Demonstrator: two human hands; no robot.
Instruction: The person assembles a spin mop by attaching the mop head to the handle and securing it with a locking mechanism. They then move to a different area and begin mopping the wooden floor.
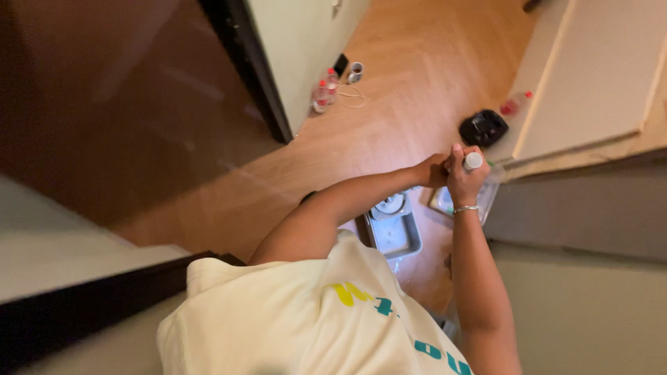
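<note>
Above a wooden floor [417, 90], a person's right hand [464, 182] grips a white-capped tube [473, 161] while the left hand [432, 171] closes against it; a steady, upright hold over the grey tray [406, 239] would likely limit spills.

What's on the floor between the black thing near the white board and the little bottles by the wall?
In the head view, only bare wood floor lies between the black object and the bottles; a thin cord loop sits beside the bottles.
</note>
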